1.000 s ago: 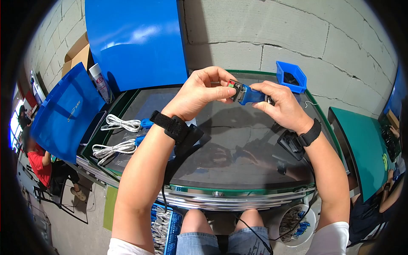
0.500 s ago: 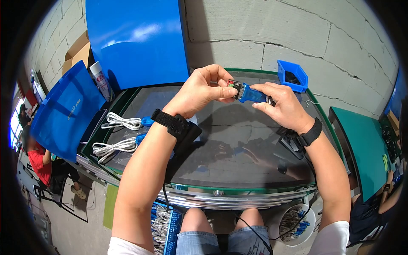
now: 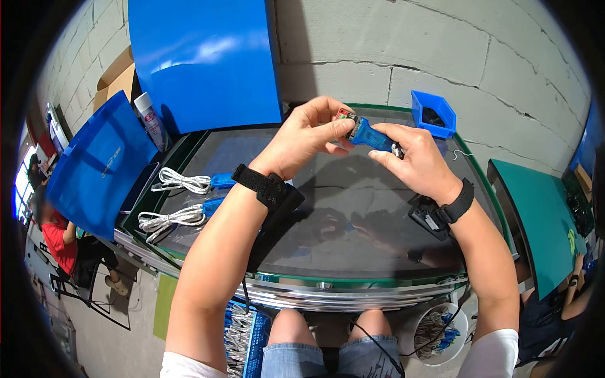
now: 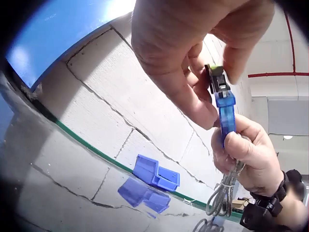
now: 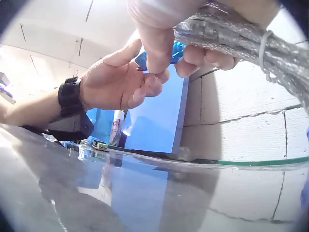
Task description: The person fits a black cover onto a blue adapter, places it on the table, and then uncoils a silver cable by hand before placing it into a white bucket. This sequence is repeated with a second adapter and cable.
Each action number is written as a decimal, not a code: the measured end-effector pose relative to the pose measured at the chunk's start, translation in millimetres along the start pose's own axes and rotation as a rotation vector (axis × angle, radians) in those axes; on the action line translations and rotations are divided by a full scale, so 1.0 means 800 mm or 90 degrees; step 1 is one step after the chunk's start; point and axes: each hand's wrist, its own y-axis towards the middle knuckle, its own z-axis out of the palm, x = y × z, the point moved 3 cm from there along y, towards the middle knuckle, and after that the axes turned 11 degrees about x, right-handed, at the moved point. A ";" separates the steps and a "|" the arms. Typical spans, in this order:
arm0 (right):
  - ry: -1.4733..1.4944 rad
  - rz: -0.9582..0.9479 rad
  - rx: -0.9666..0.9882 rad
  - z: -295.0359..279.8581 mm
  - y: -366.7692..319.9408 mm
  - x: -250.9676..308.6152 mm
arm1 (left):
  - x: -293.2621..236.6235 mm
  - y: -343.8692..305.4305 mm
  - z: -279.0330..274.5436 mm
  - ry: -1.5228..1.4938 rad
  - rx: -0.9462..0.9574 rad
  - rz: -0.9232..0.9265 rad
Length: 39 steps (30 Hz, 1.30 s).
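A blue translucent connector [image 3: 372, 137] is held above the dark table by my right hand [image 3: 423, 160], thumb and fingers pinching its body. My left hand [image 3: 309, 135] pinches the small circuit-board piece [image 3: 345, 115] at the connector's other end. The left wrist view shows the blue connector [image 4: 226, 113] joined or touching a metal and green part [image 4: 217, 77] between the left fingers; whether they are fully mated I cannot tell. A tied bundle of braided silver cable [image 5: 231, 36] runs from under the right hand in the right wrist view.
Two coiled silver cables [image 3: 183, 181] with blue connectors lie on the table's left. A blue bin [image 3: 435, 131] stands at the back right, a spray can [image 3: 151, 121] at the back left. Below the front edge are a basket [image 3: 257, 340] and a white bucket [image 3: 463, 327] of cables.
The connector and board piece have tilted, the right end now lower. My left hand has shifted slightly right, and both hands keep their hold.
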 end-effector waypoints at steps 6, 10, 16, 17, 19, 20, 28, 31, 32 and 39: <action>0.075 -0.017 0.005 0.005 0.003 -0.002 | 0.004 -0.001 0.008 -0.009 0.047 0.026; 0.132 0.007 0.000 -0.003 0.002 0.002 | 0.004 -0.003 -0.011 -0.051 -0.015 0.030; 0.289 0.037 0.024 -0.005 0.001 -0.002 | 0.004 -0.003 -0.014 -0.116 -0.064 0.012; 0.304 0.038 0.029 -0.005 0.001 -0.002 | 0.004 -0.003 -0.014 -0.112 -0.076 0.007; 0.342 0.035 0.033 -0.005 0.000 0.002 | 0.006 -0.001 -0.015 -0.116 -0.079 0.008; 0.380 0.031 0.038 -0.005 0.000 0.004 | 0.007 -0.001 -0.016 -0.119 -0.082 0.007; 0.414 0.043 -0.012 -0.001 0.004 -0.005 | 0.002 -0.001 0.003 -0.212 -0.029 0.096; 0.470 0.037 -0.006 0.003 0.003 -0.007 | 0.002 -0.002 0.011 -0.171 0.030 0.098; 0.480 0.014 0.008 0.005 0.003 -0.006 | 0.001 -0.002 0.014 -0.125 0.064 0.070; 0.235 -0.014 -0.044 0.000 0.003 0.003 | 0.000 -0.002 0.003 -0.192 -0.038 0.074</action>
